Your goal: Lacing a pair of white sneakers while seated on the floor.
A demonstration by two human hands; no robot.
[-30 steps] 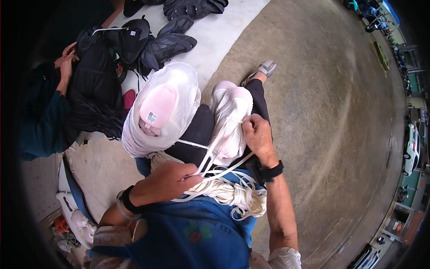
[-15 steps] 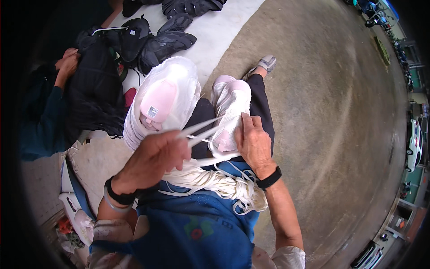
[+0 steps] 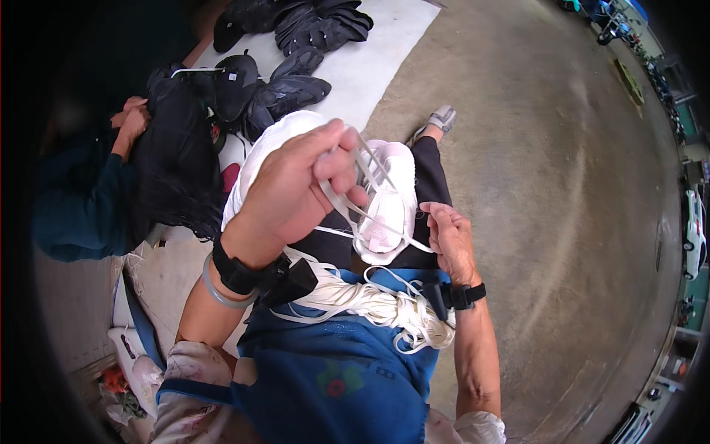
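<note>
A white and pale pink shoe upper (image 3: 390, 211) rests on my lap between my dark-trousered legs. My left hand (image 3: 299, 189) is raised over its left side, fingers curled round a white shoelace (image 3: 342, 200) that loops down to the upper. At the upper's right edge, my right hand (image 3: 451, 240) pinches a stretch of the same white lace. A thick bundle of loose cream laces (image 3: 377, 307) lies across my blue apron (image 3: 333, 362). Behind my left hand, a pile of white uppers (image 3: 270, 144) is partly hidden.
To the left, a co-worker's hands (image 3: 132, 122) are by a heap of black laces (image 3: 174, 170). Black shoe uppers (image 3: 285, 92) lie on a white sheet (image 3: 396, 52). Concrete floor (image 3: 547, 207) stretches right, with a parked white car (image 3: 694, 233) at the far edge.
My left hand has moved up and forward, drawing the lace with it. The right hand has come off the upper and shifted right and nearer me. The view has shifted slightly.
</note>
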